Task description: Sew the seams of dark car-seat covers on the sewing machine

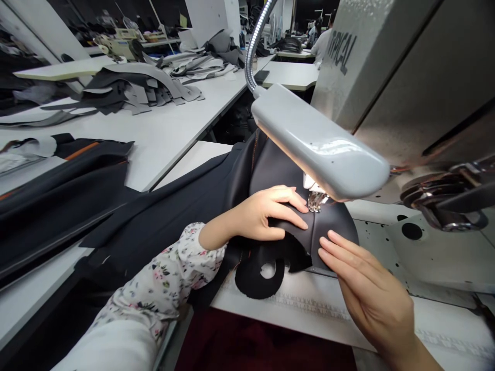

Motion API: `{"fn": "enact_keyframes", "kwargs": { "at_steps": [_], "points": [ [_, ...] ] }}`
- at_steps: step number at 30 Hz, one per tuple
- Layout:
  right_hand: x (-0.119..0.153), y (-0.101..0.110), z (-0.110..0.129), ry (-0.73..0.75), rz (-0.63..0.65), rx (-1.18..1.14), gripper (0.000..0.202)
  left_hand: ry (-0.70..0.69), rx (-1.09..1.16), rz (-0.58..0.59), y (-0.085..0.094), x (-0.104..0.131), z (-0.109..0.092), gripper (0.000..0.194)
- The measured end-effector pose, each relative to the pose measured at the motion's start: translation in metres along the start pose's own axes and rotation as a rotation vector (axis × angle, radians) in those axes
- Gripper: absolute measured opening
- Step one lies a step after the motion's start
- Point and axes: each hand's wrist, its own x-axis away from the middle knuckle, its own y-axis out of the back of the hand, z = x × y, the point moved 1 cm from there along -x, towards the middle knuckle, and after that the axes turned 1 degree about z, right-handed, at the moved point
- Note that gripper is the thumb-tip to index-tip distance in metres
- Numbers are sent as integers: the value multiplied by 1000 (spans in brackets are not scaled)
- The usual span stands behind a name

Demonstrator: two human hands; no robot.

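While the head of a sewing machine (359,67) fills the right side, a long white table (174,111) runs off to the left, bearing heaps of grey cut pieces (135,85). Between them, the dark material (276,162) spreads over the near work surface, trailing leftward in broad folds, with its smooth, rounded part under the lamp (317,141). It looks like coated cloth or leatherette: supple but with some body, unlikely to break, perhaps a little slick on its shiny face, and its trailing bulk would probably drag. Flat palms or fingertips beside the seam (313,232) should suit it better than a pinch, which might crease it; the loose folds could take a fuller grip. The left hand (261,214) lies open on it, fingers spread, clenching nothing, just left of the seam. The right hand (373,288) is also unclenched, its fingers extended and close together, tips at the material right of the seam. Nearer the person lies a curved black piece (253,286); smallest, the metal presser foot (315,202) stands at the seam.
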Motion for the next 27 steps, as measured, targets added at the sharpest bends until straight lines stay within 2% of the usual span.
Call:
{"fn": "enact_keyframes", "kwargs": {
  "at_steps": [7, 19, 23, 27],
  "points": [
    [-10, 0, -6, -16, -44, -13, 48, 63, 139, -42, 3, -5, 17, 32],
    [-30, -13, -24, -97, -180, -46, 45, 148, 209, -85, 6, -8, 36, 35],
    [-35, -21, -32, -121, -236, -51, 43, 252, 150, -143, -9, 1, 50, 34],
    [-40, -33, -42, -156, -340, -69, 43, 340, 65, -238, -38, 19, 57, 26]
  ]
}}
